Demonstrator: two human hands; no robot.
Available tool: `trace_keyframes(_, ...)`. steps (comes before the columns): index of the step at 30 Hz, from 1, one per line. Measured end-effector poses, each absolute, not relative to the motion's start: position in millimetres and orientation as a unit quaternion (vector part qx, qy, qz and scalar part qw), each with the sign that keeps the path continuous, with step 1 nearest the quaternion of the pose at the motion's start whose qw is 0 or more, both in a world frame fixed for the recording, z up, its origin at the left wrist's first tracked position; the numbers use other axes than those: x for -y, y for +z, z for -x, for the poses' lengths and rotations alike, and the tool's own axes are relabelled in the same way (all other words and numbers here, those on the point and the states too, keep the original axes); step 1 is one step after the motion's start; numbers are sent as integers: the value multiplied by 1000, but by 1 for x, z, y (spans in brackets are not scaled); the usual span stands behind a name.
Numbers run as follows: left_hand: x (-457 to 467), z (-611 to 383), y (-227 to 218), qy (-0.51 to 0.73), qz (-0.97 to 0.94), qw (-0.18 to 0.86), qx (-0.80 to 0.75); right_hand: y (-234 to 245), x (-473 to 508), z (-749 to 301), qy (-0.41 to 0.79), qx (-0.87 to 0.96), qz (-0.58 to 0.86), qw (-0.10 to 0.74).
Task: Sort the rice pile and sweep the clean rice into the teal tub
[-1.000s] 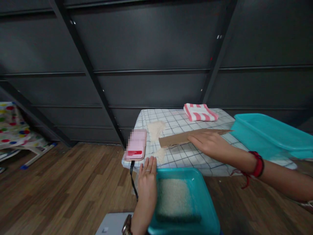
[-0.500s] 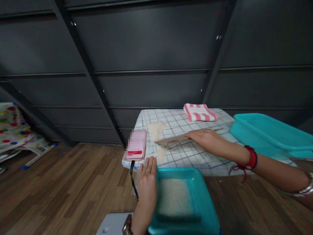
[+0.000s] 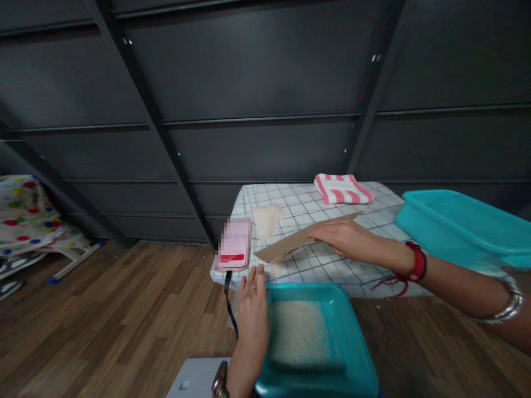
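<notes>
My right hand (image 3: 338, 235) grips a long strip of cardboard (image 3: 286, 245), its lower edge on the checked cloth of the table (image 3: 327, 268). Just behind the strip's left end lies a heap of rice (image 3: 267, 219); a smaller patch of rice (image 3: 276, 269) shows at its near side, close to the table edge. Below that edge is a teal tub (image 3: 359, 348) with rice (image 3: 299, 334) in it. Along the tub's left rim rests my left hand (image 3: 252, 304), fingers stretched towards the table edge, holding nothing.
A pink phone (image 3: 234, 243) lies at the table's left edge, a dark strap (image 3: 229, 301) hanging from it. At the back is a folded pink-and-white towel (image 3: 344, 189). Another teal tub (image 3: 464, 226) stands on the right, and a grey laptop-like object (image 3: 194, 378) at bottom left.
The cardboard strip has moved nearer to me and to the left with my right hand, towards the tub, and now covers part of the smaller rice patch. My left hand stays beside the tub.
</notes>
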State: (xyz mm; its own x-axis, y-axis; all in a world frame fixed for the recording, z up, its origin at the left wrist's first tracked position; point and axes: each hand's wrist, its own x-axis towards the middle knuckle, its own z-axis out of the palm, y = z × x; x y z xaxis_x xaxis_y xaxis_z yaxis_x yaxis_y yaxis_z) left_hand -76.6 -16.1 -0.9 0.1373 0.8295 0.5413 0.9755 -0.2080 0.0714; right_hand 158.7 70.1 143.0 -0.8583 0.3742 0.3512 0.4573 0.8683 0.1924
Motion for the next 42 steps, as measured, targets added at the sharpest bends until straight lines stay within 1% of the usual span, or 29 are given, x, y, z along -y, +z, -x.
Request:
trace_keyframes(3,16,77,-1,-242,741,148,609,148,-68,-162,-124,959,218,130)
trace_keyframes(5,16,77,-1,-239,741,149,609,152,-66,-166,-126,956,231,129)
trace_keyframes(10,16,76,0,-240,739,167,607,158,-71,-177,-176,932,261,182)
trace_keyframes(13,17,76,-1,-236,743,153,608,158,-78,-180,-186,926,268,190)
trace_keyframes(16,16,76,-2,-239,742,151,607,155,-79,-178,-171,935,256,179)
trace_keyframes(21,15,76,-2,-244,738,145,613,152,-72,-171,-126,954,241,125)
trace_keyframes(23,15,77,-1,-244,739,137,613,154,-70,-171,-119,955,244,117)
trace_keyframes(28,15,77,-3,-246,739,141,611,156,-69,-170,-139,951,236,141)
trace_keyframes(34,16,77,-4,-259,738,125,611,152,-78,-173,-109,962,220,123)
trace_keyframes(39,18,75,1,-268,741,121,604,152,-79,-174,-121,956,226,144)
trace_keyframes(42,19,74,2,-272,737,119,607,150,-79,-168,-121,956,226,141)
